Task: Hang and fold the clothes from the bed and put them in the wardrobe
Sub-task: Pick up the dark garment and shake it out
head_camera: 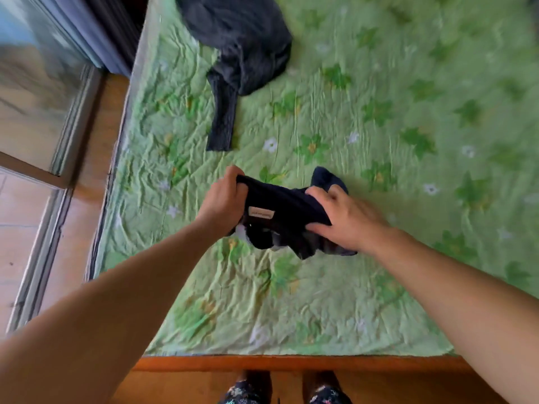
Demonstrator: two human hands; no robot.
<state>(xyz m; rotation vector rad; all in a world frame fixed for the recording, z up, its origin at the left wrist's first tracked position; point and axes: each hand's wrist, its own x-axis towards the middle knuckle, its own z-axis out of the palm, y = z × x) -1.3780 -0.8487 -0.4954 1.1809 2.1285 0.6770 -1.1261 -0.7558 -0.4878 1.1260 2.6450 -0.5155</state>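
A small dark navy garment with a pale label hangs bunched between my two hands, a little above the green floral bedspread. My left hand grips its left edge with curled fingers. My right hand holds the right side, thumb under the cloth and fingers over it. A dark grey knitted sweater lies crumpled at the far side of the bed, one sleeve stretched toward me.
The bed's wooden footboard runs along the near edge, with my feet on the floor below it. A wooden floor strip and a glass door with a metal frame lie to the left of the bed.
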